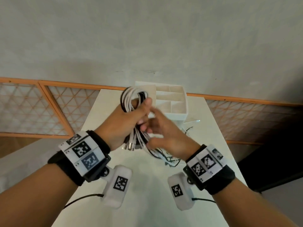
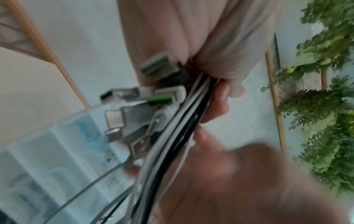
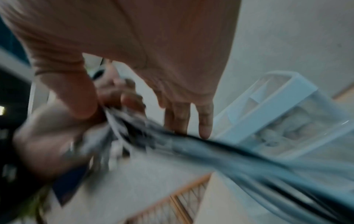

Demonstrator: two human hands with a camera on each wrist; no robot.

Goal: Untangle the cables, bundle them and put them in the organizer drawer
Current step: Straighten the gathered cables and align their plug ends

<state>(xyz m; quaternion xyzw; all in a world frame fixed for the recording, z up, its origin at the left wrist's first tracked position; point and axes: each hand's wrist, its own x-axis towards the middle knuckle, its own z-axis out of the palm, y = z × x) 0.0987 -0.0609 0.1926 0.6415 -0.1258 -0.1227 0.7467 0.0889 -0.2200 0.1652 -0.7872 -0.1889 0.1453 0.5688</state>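
Head view: both hands work a cable bundle above the counter.

Left hand clenches the looped black-and-white cables before the white organizer; right hand pinches a white strand just beside. Left wrist view alone shows metal plugs, one green. Right wrist view is blurred; the drawer itself I can't make out.

Cables above table — organizer behind, right.

White table against grey wall, orange-framed lattice panels, green foliage.
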